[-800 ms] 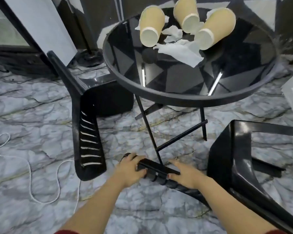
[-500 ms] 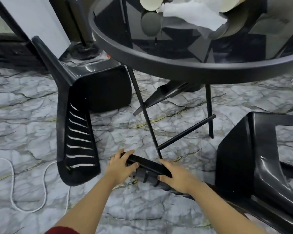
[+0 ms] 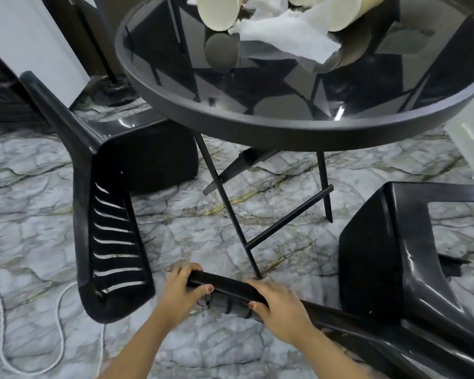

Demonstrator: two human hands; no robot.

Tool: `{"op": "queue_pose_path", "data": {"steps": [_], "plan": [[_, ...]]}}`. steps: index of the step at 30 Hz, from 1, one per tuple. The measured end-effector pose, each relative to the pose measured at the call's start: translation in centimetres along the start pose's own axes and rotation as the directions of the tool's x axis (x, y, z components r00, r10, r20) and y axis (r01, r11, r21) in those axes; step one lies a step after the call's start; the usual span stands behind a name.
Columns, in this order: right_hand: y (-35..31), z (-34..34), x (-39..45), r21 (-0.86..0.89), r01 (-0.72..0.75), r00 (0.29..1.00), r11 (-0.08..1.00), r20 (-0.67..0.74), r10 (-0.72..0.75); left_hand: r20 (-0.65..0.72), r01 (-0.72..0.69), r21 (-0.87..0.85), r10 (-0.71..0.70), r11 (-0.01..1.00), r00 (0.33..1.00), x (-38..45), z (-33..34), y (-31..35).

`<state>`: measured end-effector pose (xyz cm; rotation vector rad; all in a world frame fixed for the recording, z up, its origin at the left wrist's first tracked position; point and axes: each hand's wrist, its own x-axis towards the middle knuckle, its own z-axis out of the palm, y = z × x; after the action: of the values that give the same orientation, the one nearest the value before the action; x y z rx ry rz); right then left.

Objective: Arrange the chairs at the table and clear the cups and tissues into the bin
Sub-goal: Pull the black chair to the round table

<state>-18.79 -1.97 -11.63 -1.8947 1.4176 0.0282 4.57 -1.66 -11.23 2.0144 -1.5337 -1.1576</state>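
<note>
I see no readable writing anywhere. My left hand (image 3: pixel 185 292) and my right hand (image 3: pixel 278 310) are both closed around the top edge of the fallen black chair (image 3: pixel 389 269), which lies on the marble floor (image 3: pixel 39 187), with its long axis running from my hands to the right, under the table (image 3: pixel 298 129).

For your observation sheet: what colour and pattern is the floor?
Pale grey-white marble floor with dark and yellowish veins, seen in the head view.

2 bare forearms come in from the bottom edge, no sleeves visible, no watch/rings/gloves. Left hand (image 3: pixel 182 292) & right hand (image 3: pixel 278 307): short, plain nails w/o polish. 5 fingers each, nothing worn at the wrists.
</note>
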Motion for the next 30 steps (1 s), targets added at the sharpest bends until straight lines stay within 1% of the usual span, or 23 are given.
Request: {"op": "queue_pose_path", "data": {"steps": [2, 5, 8, 11, 13, 16, 19, 23, 26, 28, 30], "plan": [[-0.9, -0.9, -1.4, 0.044, 0.001, 1.000, 0.999, -0.023, 0.000, -0.030, -0.043, -0.016, 0.042, 0.999, 0.999, -1.3, -1.1, 1.0], [-3.1, -3.1, -3.5, 0.160, 0.014, 0.999, 0.987, -0.042, -0.007, -0.092, -0.100, -0.028, 0.097, 0.995, 0.991, -3.1, -3.8, 3.6], [-5.8, -6.2, -5.9, 0.288, 0.011, 0.999, 0.958, -0.041, 0.001, -0.131, -0.175, 0.017, 0.176, 0.984, 0.976, -5.0, -7.1, 6.8], [-8.4, -9.3, -8.9, 0.349, 0.027, 0.998, 0.937, -0.070, -0.002, -0.147, -0.267, 0.056, 0.272, 0.962, 0.951, -7.3, -10.4, 10.9], [-10.0, -11.3, -11.2, 0.382, 0.035, 0.995, 0.923, -0.102, 0.005, -0.161, -0.303, 0.095, 0.315, 0.948, 0.935, -9.2, -12.3, 14.1], [-11.6, -14.0, -15.1, 0.428, 0.033, 0.994, 0.903, -0.105, 0.013, -0.184, -0.341, 0.138, 0.362, 0.930, 0.914, -12.9, -14.1, 18.8], [-12.1, -15.9, -19.5, 0.467, 0.012, 0.996, 0.884, -0.088, 0.033, -0.191, -0.374, 0.180, 0.405, 0.910, 0.894, -17.0, -14.2, 22.1], [-12.1, -19.0, -24.5, 0.420, 0.017, 0.996, 0.907, -0.090, 0.023, -0.232, -0.411, 0.189, 0.447, 0.892, 0.864, -21.6, -11.9, 25.9], [-11.7, -20.9, -27.2, 0.372, 0.058, 0.989, 0.926, -0.146, -0.003, -0.251, -0.414, 0.259, 0.475, 0.873, 0.844, -24.5, -9.8, 29.3], [-11.2, -21.5, -29.6, 0.397, 0.059, 0.982, 0.916, -0.189, 0.019, -0.237, -0.419, 0.282, 0.486, 0.863, 0.841, -26.3, -8.6, 31.1], [-10.3, -22.0, -32.2, 0.437, 0.065, 0.970, 0.897, -0.240, 0.047, -0.202, -0.454, 0.261, 0.508, 0.852, 0.837, -28.1, -7.5, 32.8]]}}
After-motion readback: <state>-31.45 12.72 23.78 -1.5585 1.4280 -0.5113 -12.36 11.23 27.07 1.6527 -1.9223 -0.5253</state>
